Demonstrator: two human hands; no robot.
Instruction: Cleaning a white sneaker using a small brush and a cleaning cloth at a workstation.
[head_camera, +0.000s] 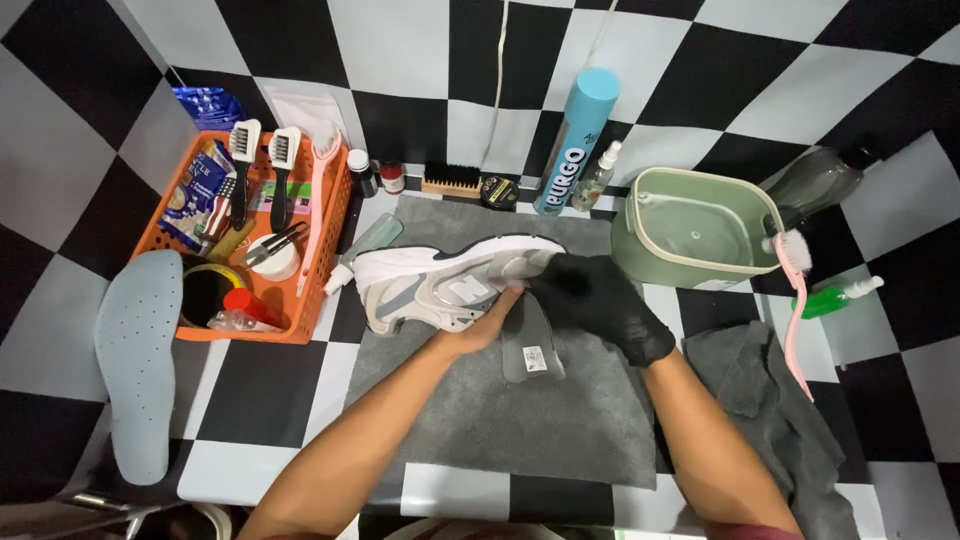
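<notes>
Room: black and white squares cover the wall and the desk (270, 400).
Mat: a grey towel (520, 420) lies flat on the desk.
Basket: orange basket (300, 330) of brushes, left of the towel.
Tub: green tub (640, 250) — on the right.
Shoe: white and grey shoe (450, 280) on its side, over the towel.
Left hand (490, 325): bare, fingers flat under the shoe.
Right hand (600, 300): black glove — wrapped tight on the shoe's heel.

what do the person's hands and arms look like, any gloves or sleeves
The right hand wears a black glove that ends at the wrist, matte and slightly wrinkled. The left hand is bare, with no glove, ring or watch visible. Both forearms are bare, with no sleeves in view; a bit of reddish fabric shows at the bottom edge by the right arm.
</notes>
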